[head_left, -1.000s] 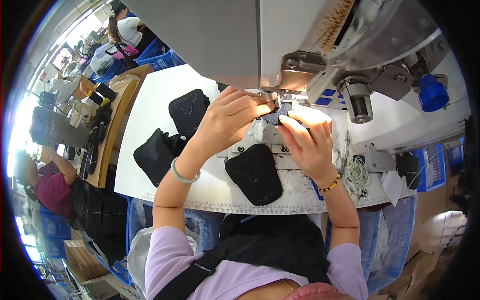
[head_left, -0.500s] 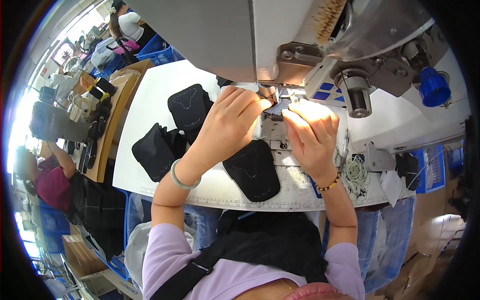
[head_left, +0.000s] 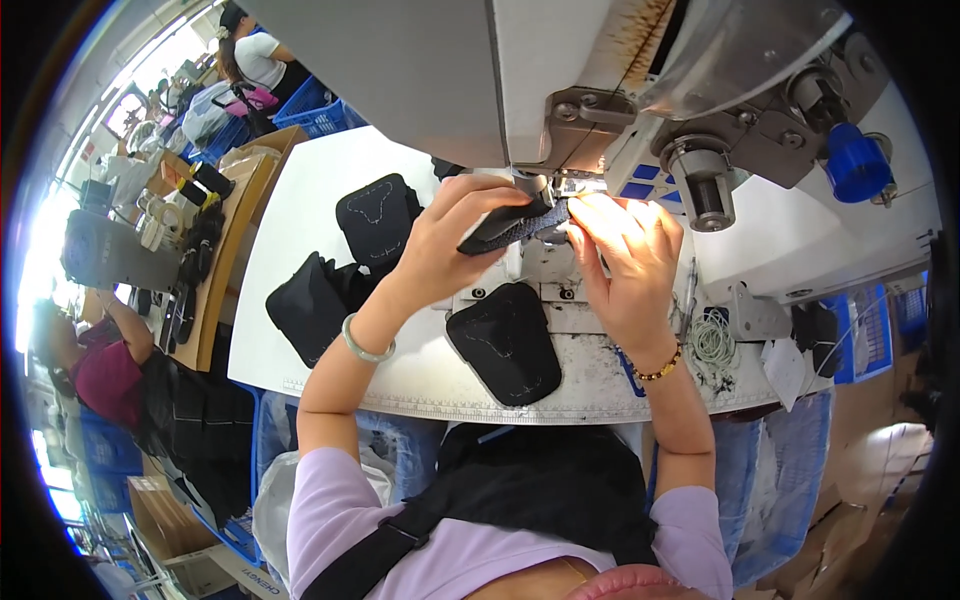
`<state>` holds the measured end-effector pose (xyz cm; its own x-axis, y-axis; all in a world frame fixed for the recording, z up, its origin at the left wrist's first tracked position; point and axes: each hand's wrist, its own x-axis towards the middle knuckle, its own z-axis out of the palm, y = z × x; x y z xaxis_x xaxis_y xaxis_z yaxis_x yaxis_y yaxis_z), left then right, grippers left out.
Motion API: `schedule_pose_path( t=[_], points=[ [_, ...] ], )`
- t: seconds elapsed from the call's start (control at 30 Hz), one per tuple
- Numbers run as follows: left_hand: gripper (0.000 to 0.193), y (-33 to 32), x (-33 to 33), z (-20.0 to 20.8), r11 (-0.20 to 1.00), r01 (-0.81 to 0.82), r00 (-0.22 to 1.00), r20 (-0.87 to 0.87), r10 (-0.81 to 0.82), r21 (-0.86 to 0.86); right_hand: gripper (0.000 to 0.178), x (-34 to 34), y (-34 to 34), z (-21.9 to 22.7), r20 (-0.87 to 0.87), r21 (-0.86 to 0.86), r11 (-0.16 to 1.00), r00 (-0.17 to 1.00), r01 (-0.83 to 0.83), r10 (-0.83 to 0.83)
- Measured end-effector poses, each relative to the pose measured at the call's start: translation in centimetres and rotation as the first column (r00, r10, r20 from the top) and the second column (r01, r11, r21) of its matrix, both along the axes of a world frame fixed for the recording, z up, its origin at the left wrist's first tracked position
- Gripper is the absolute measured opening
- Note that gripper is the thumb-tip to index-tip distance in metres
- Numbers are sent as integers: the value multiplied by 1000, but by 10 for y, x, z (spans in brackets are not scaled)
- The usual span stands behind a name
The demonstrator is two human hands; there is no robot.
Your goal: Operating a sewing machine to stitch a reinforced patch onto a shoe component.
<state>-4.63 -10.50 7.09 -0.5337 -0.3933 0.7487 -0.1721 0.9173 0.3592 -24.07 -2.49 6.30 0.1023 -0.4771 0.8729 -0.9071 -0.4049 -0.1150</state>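
Note:
Beneath the head of a sewing machine (head_left: 560, 130), a black fabric piece (head_left: 512, 232) with a speckled grey face is held up, tilted, between both hands. My left hand (head_left: 440, 240) grips its left part, fingers over the top and thumb underneath. At the other end, my right hand (head_left: 628, 250) pinches the edge close to the machine's needle area; the fingertips partly hide it. Nearest me on the white table lies a black padded piece (head_left: 505, 345) with pale stitched lines. Left of my left hand are a similar stitched piece (head_left: 380, 222) and another black piece (head_left: 308, 305).
A tangle of pale thread (head_left: 712, 345) lies right of my right wrist, and a blue item (head_left: 632, 375) sits beside that wrist. The white table (head_left: 275, 240) has a ruler strip along its near edge. Blue crates (head_left: 862, 335) stand at right. Other people work at left.
My left hand has lifted and turned the fabric piece, so more of its black and speckled grey surface shows. My right hand stays near the machine, still pinching its end.

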Motion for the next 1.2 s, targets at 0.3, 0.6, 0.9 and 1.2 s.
schedule_pose_path(
  t=[0.3, 0.6, 0.9, 1.2],
  points=[
    [42, 11, 5, 11, 930, 115, 980, 190, -50, -348, 31, -15, -5, -27, -53, -225, 960, 986, -165, 157],
    [37, 42, -11, 6, 857, -143, 957, 152, 247, -495, 29, -8, 4, -30, -149, -192, 919, 936, -343, 318],
    [56, 34, -17, -3, 893, -149, 981, 47, 186, -426, 25, -12, 5, -23, -171, -159, 928, 935, -338, 311],
    [47, 19, -16, -8, 877, -133, 985, 38, 169, -462, 25, -11, 4, -17, -144, -108, 954, 954, -280, 264]
  ],
)
